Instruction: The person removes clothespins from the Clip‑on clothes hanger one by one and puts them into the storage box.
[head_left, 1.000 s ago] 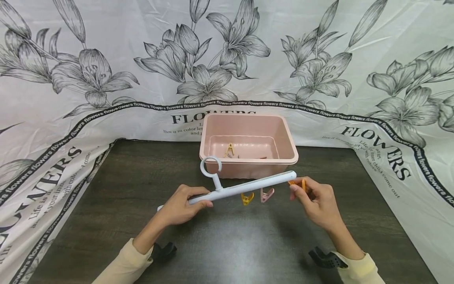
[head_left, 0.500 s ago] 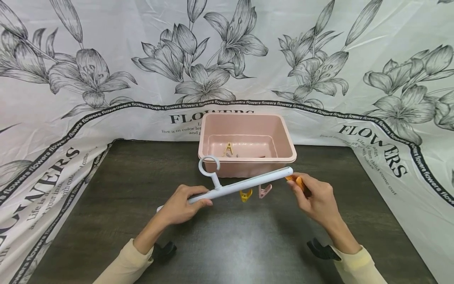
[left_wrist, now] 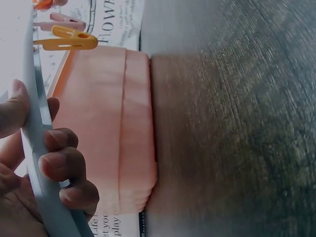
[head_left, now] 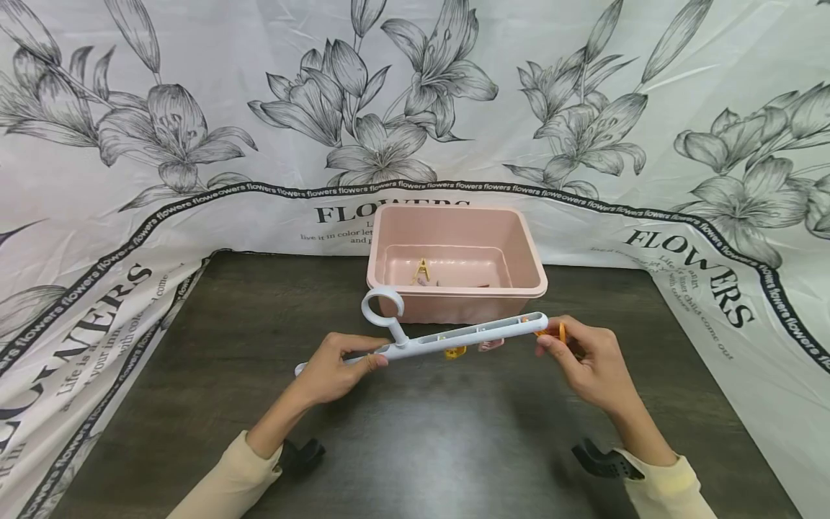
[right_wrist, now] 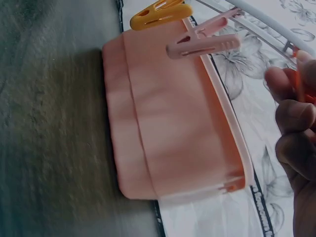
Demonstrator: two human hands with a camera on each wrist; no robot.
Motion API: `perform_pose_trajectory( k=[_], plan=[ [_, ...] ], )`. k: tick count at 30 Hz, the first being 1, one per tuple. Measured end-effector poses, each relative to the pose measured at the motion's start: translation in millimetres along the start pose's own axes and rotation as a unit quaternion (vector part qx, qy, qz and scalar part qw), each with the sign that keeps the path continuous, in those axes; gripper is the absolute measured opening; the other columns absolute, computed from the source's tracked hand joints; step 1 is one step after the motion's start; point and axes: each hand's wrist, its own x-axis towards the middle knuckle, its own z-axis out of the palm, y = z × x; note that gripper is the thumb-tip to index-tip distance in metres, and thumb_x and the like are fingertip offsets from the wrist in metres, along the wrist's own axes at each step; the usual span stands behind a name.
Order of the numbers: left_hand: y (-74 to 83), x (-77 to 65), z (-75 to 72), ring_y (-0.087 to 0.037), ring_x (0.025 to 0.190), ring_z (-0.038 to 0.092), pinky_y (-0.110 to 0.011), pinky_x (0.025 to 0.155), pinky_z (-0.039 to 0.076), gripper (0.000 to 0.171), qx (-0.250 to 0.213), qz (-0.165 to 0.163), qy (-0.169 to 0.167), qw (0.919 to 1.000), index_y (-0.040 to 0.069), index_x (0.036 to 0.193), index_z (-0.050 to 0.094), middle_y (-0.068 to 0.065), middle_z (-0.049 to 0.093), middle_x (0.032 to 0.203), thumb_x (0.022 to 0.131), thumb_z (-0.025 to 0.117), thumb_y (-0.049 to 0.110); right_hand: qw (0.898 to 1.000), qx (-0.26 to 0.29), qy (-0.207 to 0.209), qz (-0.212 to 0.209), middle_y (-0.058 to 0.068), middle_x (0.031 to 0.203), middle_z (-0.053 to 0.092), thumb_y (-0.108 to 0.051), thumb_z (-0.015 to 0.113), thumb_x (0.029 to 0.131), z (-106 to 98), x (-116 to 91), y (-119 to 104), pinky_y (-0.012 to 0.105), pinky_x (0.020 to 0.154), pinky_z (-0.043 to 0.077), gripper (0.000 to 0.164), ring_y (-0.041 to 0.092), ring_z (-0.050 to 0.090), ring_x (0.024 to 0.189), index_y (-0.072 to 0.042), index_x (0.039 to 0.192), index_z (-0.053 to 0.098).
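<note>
My left hand (head_left: 337,369) grips a pale blue clothes hanger (head_left: 447,342) on the left side of its hook, holding it up over the table with the right end raised. A yellow clothespin (left_wrist: 74,39) and a pink clothespin (right_wrist: 205,42) hang from the underside of the hanger's right half. At the hanger's right tip, my right hand (head_left: 580,353) pinches an orange clothespin (head_left: 562,331) between thumb and fingers. The orange clothespin's front end overlaps the hanger's underside; the fingers cover most of it in the right wrist view.
Behind the hanger stands a pink plastic bin (head_left: 457,306) on the dark wooden table (head_left: 259,303). Inside it lie a yellow clothespin (head_left: 422,269) and other small pieces. A white flowered cloth (head_left: 454,158) hangs behind and along both sides.
The hanger has rolled so its hollow slotted side now shows, and its right tip sits slightly lower. The right hand moved a little right with it, still pinching the orange clothespin.
</note>
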Motion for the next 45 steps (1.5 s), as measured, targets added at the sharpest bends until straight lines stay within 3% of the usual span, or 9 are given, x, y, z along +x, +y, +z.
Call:
perform_pose_trajectory(
  k=[4,8,13,17,21,30,39,45],
  plan=[
    [-2.9,0.0,2.7,-0.010,0.104,0.072,-0.028,0.088,0.056,0.031,-0.033,-0.038,-0.022,0.9985,0.009,0.118,0.078,-0.003,0.078,0.114,0.090,0.080,0.022,0.999,0.036,0.028,-0.016,-0.001,0.075,0.069,0.017,0.069,0.085,5.4,-2.8,2.5,0.016,0.042,0.032,0.028,-0.003,0.040,0.050,-0.003,0.104,0.071],
    [-1.4,-0.7,5.8,-0.006,0.098,0.070,-0.024,0.083,0.055,0.034,-0.048,-0.061,-0.043,0.9960,0.007,0.120,0.076,-0.008,0.077,0.115,0.091,0.079,0.024,0.994,0.091,0.055,-0.007,-0.003,0.076,0.068,0.016,0.065,0.090,10.0,-3.3,5.9,0.019,0.040,0.030,0.021,-0.001,0.040,0.048,0.002,0.104,0.070],
    [1.6,-0.9,1.8,-0.009,0.095,0.071,-0.026,0.081,0.055,0.033,-0.032,-0.078,-0.028,0.9961,0.013,0.119,0.078,-0.003,0.078,0.112,0.089,0.081,0.027,0.987,0.148,0.055,0.016,0.001,0.076,0.068,0.019,0.059,0.092,11.1,-1.1,9.9,0.024,0.042,0.034,0.020,0.004,0.045,0.053,0.010,0.107,0.068],
    [1.0,0.6,-2.6,-0.008,0.096,0.072,-0.026,0.083,0.055,0.030,0.000,-0.071,-0.005,0.9975,0.018,0.116,0.079,0.003,0.079,0.110,0.088,0.082,0.028,0.993,0.111,0.011,0.049,-0.007,0.079,0.068,0.018,0.060,0.093,9.4,-1.4,11.6,0.023,0.046,0.039,0.025,0.005,0.048,0.056,0.004,0.111,0.068],
    [-0.6,1.8,-4.7,-0.006,0.096,0.072,-0.026,0.083,0.056,0.029,0.007,-0.060,-0.004,0.9982,0.018,0.115,0.080,0.003,0.079,0.109,0.089,0.081,0.030,0.994,0.075,-0.013,0.077,-0.011,0.080,0.067,0.015,0.061,0.094,9.4,-3.6,11.1,0.023,0.047,0.042,0.026,0.005,0.050,0.057,-0.002,0.113,0.069],
    [-3.0,3.0,-11.2,-0.006,0.094,0.071,-0.026,0.081,0.055,0.030,0.018,-0.055,0.007,0.9983,0.016,0.115,0.079,0.001,0.079,0.110,0.089,0.080,0.033,0.999,-0.002,0.012,0.042,0.003,0.080,0.073,0.015,0.069,0.088,10.1,-3.2,14.3,0.016,0.053,0.047,0.032,0.000,0.054,0.058,-0.005,0.113,0.072],
    [-3.9,2.6,-21.0,-0.008,0.079,0.065,-0.024,0.071,0.053,0.029,0.015,-0.067,0.003,0.9977,0.018,0.114,0.080,0.003,0.079,0.101,0.090,0.080,0.033,0.998,-0.050,-0.002,0.042,-0.002,0.082,0.075,0.012,0.075,0.085,2.5,-5.8,17.7,0.014,0.056,0.049,0.035,-0.002,0.060,0.065,-0.011,0.112,0.073],
    [-3.5,2.7,-23.0,-0.011,0.078,0.065,-0.024,0.070,0.053,0.028,0.009,-0.071,-0.005,0.9974,0.018,0.113,0.080,0.004,0.079,0.098,0.089,0.081,0.034,0.996,-0.065,0.003,0.055,-0.001,0.082,0.075,0.010,0.075,0.086,-3.2,-2.2,20.0,0.012,0.062,0.052,0.033,-0.004,0.063,0.069,-0.010,0.113,0.073]
  ],
)
